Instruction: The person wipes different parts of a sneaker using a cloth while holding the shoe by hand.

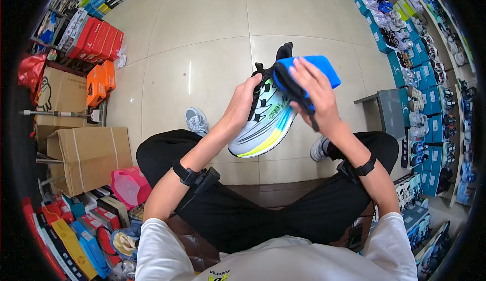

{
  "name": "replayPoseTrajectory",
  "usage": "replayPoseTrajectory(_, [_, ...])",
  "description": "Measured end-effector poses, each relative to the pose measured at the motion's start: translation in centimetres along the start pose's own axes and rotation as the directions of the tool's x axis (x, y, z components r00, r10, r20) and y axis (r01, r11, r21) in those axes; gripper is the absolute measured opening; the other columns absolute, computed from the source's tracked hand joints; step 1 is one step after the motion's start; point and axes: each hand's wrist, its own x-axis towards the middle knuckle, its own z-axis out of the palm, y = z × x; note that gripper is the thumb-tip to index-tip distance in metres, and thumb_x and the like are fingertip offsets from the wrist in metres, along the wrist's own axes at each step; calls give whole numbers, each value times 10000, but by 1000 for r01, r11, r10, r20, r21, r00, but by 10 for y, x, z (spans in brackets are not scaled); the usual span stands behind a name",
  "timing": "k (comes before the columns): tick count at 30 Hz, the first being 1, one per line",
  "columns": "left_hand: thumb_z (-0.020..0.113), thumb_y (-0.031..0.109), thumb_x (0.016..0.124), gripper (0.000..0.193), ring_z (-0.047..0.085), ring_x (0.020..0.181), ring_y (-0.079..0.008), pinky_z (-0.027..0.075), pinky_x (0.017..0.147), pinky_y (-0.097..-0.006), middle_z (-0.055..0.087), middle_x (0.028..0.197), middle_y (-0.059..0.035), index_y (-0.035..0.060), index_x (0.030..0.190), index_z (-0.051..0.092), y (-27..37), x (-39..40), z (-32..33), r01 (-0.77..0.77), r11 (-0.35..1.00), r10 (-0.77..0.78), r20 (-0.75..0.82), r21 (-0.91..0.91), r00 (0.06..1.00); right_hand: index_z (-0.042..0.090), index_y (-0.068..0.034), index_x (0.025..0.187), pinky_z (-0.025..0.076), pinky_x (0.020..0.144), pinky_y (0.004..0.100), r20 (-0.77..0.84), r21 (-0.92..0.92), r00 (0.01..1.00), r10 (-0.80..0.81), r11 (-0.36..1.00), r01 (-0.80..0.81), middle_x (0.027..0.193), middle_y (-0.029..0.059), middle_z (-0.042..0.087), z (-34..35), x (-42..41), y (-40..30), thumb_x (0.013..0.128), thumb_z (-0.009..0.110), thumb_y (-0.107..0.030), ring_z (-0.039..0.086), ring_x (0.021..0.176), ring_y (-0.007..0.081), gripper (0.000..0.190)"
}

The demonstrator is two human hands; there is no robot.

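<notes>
A light grey running shoe with black laces, yellow and blue sole parts and a black collar is held up above the floor, toe towards me. My left hand grips it at the lace side, thumb near the tongue. In my right hand is a blue and black brush or pad, pressed flat to or just over the shoe's side near the heel; whether it touches is hidden. Its black strap hangs below my fingers.
At the left stand red shoe boxes, orange boxes and a cardboard carton. A grey stool stands at the right, by teal boxes and shelves of shoes. Below me is a brown padded seat.
</notes>
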Motion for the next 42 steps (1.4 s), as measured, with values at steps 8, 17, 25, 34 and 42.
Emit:
replayPoseTrajectory(8, [441,491,1078,545,617,872,-125,482,829,-285,695,968,-50,-11,1099,650,-5,2,-7,9,1000,-10,-19,-17,1000,607,-42,1459,422,1174,484,75,46,991,-110,993,107,1518,189,584,-1,3,-6,875,797,-325,548,1420,349,676])
replayPoseTrajectory(17, [447,499,1071,556,622,935,-144,478,882,-288,697,1033,-68,-11,1122,661,-6,2,-3,4,1000,-4,-2,-6,1000,622,-14,1433,447,1147,490,71,-1,991,-115,993,115,1510,184,590,1,-1,-7,884,770,-361,544,1415,362,666])
replayPoseTrajectory(25, [442,509,1070,543,603,879,-134,476,828,-290,677,959,-43,7,1065,647,-2,0,-4,15,1000,-15,-10,4,1000,588,-28,1473,404,1179,488,-15,49,997,70,996,-69,1541,198,560,-2,0,3,895,793,-242,532,1419,382,650])
replayPoseTrajectory(34, [435,529,1064,580,625,897,-139,485,853,-285,704,1012,-52,-4,1120,657,-3,0,-2,43,995,-46,-30,-93,998,614,-36,1450,415,1180,483,178,59,957,-231,973,224,1521,175,582,1,-7,-12,894,752,-423,530,1438,333,691])
replayPoseTrajectory(42, [446,518,1062,526,621,852,-112,482,791,-281,694,951,-33,34,1059,652,0,0,-3,75,994,-76,-8,-76,997,608,-24,1450,412,1174,490,16,-25,999,32,999,-32,1528,192,569,-3,-1,11,893,766,-404,523,1427,371,693])
